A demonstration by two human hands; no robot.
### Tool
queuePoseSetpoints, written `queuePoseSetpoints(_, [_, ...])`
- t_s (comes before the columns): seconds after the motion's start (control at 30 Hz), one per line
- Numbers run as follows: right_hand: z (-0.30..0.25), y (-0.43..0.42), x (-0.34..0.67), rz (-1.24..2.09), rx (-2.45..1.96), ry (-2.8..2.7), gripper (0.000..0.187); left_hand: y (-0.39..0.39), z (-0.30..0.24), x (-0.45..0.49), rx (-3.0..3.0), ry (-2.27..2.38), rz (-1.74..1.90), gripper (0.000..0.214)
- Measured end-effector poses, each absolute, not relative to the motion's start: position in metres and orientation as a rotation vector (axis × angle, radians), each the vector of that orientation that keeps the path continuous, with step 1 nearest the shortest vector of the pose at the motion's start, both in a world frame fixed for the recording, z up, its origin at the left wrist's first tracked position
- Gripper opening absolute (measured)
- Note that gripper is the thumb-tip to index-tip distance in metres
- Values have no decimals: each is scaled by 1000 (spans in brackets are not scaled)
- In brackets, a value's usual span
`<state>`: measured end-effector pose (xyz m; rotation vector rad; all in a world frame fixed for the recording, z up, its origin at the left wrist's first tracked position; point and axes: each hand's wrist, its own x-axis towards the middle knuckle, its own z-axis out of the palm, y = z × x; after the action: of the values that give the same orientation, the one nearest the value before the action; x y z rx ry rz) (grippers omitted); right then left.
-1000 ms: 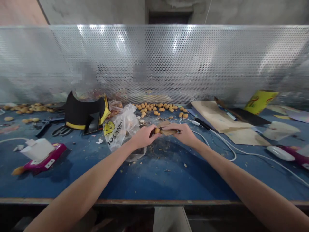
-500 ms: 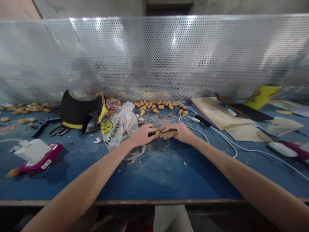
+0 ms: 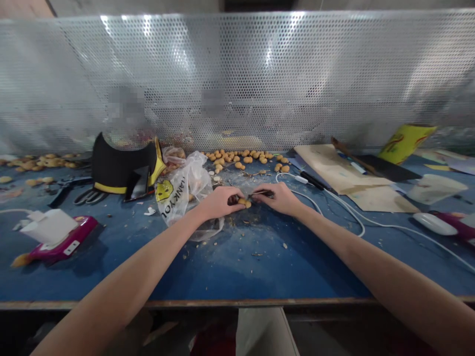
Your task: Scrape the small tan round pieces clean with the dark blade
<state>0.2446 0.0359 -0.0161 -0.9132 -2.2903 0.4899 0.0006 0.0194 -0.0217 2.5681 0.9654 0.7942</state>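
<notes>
Between the thumb and fingers of my left hand (image 3: 218, 202) is a yellowish-tan peanut (image 3: 245, 202), its two rounded lobes poking out to the right. My right hand (image 3: 280, 199) pinches a small, thin, dark piece (image 3: 264, 192) seen nearly edge-on, which looks like folded sandpaper. Its tip is close to the peanut; whether they touch cannot be made out. A row of peanuts (image 3: 248, 159) lies beyond the hands along the perforated metal screen. Beside my left hand rests a clear plastic bag (image 3: 193, 179) with a yellow smiley print.
At the left stand a black and yellow visor-like piece (image 3: 122, 168) and a white charger on a magenta power strip (image 3: 79, 237). To the right lie tan paper sheets (image 3: 319, 165), a white cable (image 3: 343, 210) and a white mouse (image 3: 435, 224). Crumbs dot the blue tabletop (image 3: 237, 277).
My right hand has turned the thin piece from its brown, printed face to nearly edge-on and drawn it off the peanut, which now shows more. The view has tipped slightly downward.
</notes>
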Motion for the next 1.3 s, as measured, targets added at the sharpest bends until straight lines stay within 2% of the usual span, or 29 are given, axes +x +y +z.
queuePoseSetpoints(0.2, [-16,32,243,370,-807,-2368,24,24,-25,-3,2558,937,789,27])
queuePoseSetpoints(0.5, [-19,36,244,260,-702,-2524,45,26,-27,-2,2437,965,803,19])
queuePoseSetpoints(0.93, [-18,39,247,130,-603,-2624,38,25,-26,-1,2341,958,795,21])
queuePoseSetpoints(1.13, [-18,40,248,142,-574,-2635,49,25,-25,0,2292,975,798,19])
queuePoseSetpoints(1.3, [-17,40,250,168,-563,-2634,46,28,-27,0,2253,963,790,21])
